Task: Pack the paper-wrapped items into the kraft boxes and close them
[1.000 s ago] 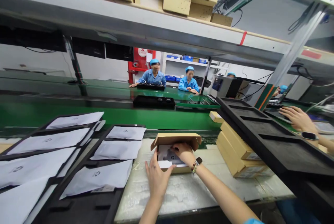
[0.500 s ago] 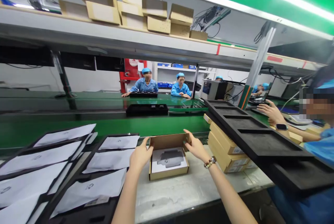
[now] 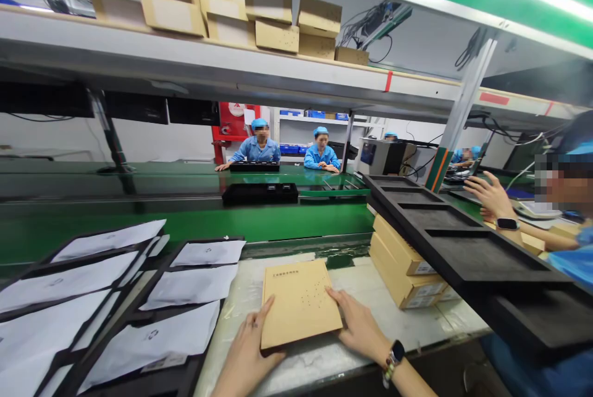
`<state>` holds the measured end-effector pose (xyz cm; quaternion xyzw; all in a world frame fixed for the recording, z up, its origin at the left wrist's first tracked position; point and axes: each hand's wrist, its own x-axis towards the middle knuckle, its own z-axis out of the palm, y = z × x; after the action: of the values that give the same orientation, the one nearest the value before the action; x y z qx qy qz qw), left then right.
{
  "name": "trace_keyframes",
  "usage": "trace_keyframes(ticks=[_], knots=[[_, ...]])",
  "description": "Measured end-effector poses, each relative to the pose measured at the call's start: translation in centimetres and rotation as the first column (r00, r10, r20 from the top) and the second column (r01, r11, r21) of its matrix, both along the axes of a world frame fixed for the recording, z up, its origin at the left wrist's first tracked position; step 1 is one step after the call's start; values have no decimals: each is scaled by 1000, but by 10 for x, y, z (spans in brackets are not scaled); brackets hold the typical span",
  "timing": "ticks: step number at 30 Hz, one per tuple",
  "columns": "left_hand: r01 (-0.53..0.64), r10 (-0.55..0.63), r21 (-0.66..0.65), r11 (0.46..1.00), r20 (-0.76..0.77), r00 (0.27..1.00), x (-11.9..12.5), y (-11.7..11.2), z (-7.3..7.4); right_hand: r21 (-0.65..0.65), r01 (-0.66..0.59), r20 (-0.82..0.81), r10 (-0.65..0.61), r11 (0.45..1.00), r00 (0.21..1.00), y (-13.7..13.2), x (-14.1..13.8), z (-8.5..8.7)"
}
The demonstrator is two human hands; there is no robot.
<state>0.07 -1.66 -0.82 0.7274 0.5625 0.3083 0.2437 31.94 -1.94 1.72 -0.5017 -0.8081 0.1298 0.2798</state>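
Observation:
A flat cardboard box (image 3: 300,304) lies on the bench in front of me, its lid down over the top. Printed characters and a scatter of dark dots mark the lid; its contents are hidden. My left hand (image 3: 248,344) grips the left side and near corner, thumb along the edge. On the opposite side, my right hand (image 3: 359,323) presses the box with its fingertips at the right edge. Left of it, white pouches (image 3: 183,323) lie in a black tray (image 3: 180,378).
Stacked cardboard boxes (image 3: 403,261) stand to the right under a long black tray (image 3: 472,255). A co-worker's hand (image 3: 491,196) is raised beyond it. Open boxes (image 3: 273,20) line the shelf overhead. A green belt (image 3: 194,218) runs behind the bench, with two people across from me.
The box's raised lid has come down, covering the white pouch inside. Both my hands have moved from the upright lid down to the sides of the box.

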Motion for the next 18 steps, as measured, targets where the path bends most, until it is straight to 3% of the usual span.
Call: trace_keyframes(ticks=[3,5,8,13,15,18], knots=[[-60,56,97,993,44,997,10,-4,-10,0,16,-47,-16,1000,999,-7,-5,-8],[-97,86,161,982,76,993,15,2,2,6,38,-133,-37,999,991,0,-9,3],[-111,110,168,979,17,994,20,20,43,30,113,-178,-106,993,978,26,-12,36],[-203,211,70,977,-141,967,20,62,117,-21,147,-82,-148,989,986,75,-7,87],[-186,191,42,982,-175,966,16,74,135,-33,135,-41,-136,990,990,83,-4,99],[-94,90,-16,995,-162,983,9,82,149,-23,105,-14,-106,994,994,83,0,110]])
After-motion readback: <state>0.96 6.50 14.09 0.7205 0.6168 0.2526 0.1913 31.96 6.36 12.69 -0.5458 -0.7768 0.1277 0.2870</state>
